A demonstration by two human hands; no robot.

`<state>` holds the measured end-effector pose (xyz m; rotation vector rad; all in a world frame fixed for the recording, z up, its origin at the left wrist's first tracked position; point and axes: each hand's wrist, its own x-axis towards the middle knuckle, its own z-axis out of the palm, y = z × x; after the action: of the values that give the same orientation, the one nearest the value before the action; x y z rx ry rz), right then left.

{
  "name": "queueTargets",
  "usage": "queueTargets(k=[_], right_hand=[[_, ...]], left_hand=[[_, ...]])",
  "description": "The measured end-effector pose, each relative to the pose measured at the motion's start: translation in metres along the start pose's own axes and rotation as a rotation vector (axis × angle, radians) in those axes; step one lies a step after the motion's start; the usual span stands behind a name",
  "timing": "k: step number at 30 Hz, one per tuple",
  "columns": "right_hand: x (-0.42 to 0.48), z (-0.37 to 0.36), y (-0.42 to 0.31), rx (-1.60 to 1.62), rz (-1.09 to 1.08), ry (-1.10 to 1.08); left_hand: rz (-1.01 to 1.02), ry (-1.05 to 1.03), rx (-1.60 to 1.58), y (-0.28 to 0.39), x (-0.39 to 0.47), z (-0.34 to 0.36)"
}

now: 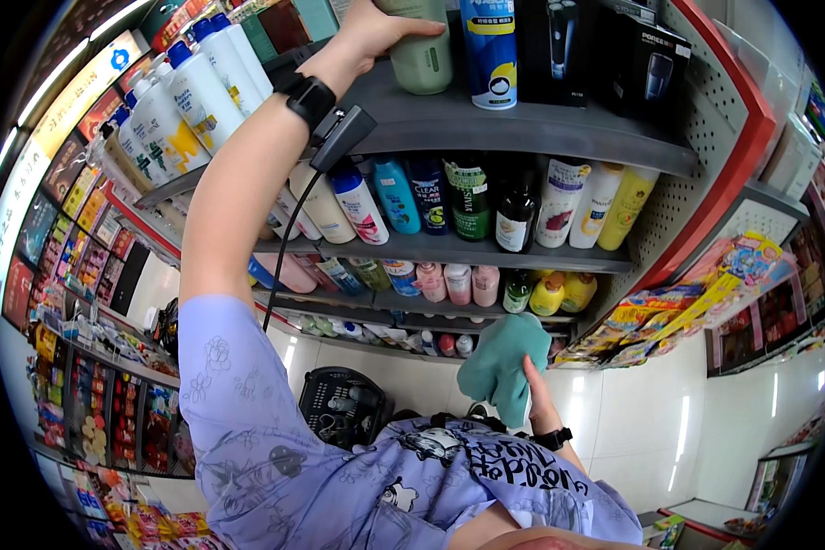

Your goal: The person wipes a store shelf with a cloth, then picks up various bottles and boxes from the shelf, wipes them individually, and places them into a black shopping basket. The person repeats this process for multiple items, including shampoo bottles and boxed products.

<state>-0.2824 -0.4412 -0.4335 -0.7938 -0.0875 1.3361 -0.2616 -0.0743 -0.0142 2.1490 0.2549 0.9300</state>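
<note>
On the upper shelf, my left hand grips a pale green bottle, its thumb across the bottle's front; the bottle's top is cut off by the picture's edge. Just right of it stands a blue and yellow spray can. Lower down, in front of my body, my right hand holds a folded teal cloth, which hides most of the fingers. White pump bottles with blue caps line the shelf left of my left arm.
Boxed electric shavers stand at the upper shelf's right end. Shampoo bottles fill the shelf below. A dark plastic basket holding bottles sits on the tiled floor by my feet. Snack packets hang at right. A cable runs along my left arm.
</note>
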Motion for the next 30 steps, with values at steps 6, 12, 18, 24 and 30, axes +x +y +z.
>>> queueTargets(k=[6,12,18,24,30], right_hand=[[0.009,-0.008,-0.007,0.039,0.009,0.026],[0.018,-0.020,-0.005,0.049,0.014,0.016],[0.012,-0.015,-0.010,0.053,-0.023,0.052],[0.006,-0.016,-0.012,0.039,0.016,0.085],[0.002,-0.015,-0.004,0.040,0.013,0.117]], left_hand=[[-0.045,-0.047,0.054,-0.035,0.043,0.004],[-0.174,0.072,0.225,-0.055,0.075,0.013],[-0.158,0.068,0.215,-0.072,0.095,0.015],[-0.211,0.036,0.237,-0.069,0.094,0.013],[-0.319,-0.159,0.102,-0.002,0.075,-0.029]])
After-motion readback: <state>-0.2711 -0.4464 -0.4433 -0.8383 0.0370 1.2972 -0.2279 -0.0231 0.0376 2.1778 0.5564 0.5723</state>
